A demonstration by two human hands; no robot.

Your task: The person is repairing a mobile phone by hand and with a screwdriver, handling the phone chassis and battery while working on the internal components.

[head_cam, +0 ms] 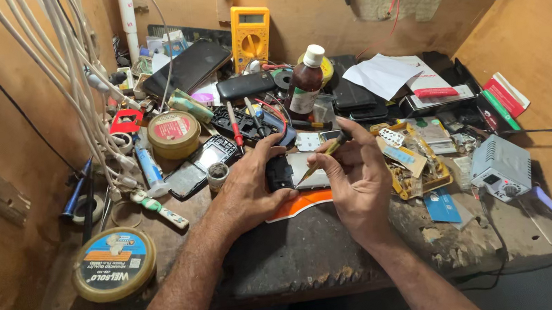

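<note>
My left hand (246, 187) grips a small opened phone (292, 171) by its left side, holding it flat on the dark work mat (301, 256). My right hand (357, 182) pinches a thin yellow-handled tool (321, 157), its tip resting on the phone's exposed inside. An orange and white piece (302, 204) lies just under the phone.
The cluttered wooden bench holds a yellow multimeter (250, 34), a brown bottle (304, 82), round tins (114, 263) (174, 133), other phones (186, 66), a yellow parts tray (415, 160) and a grey soldering station (500, 167). White cables (77, 81) hang at left. Wooden walls enclose both sides.
</note>
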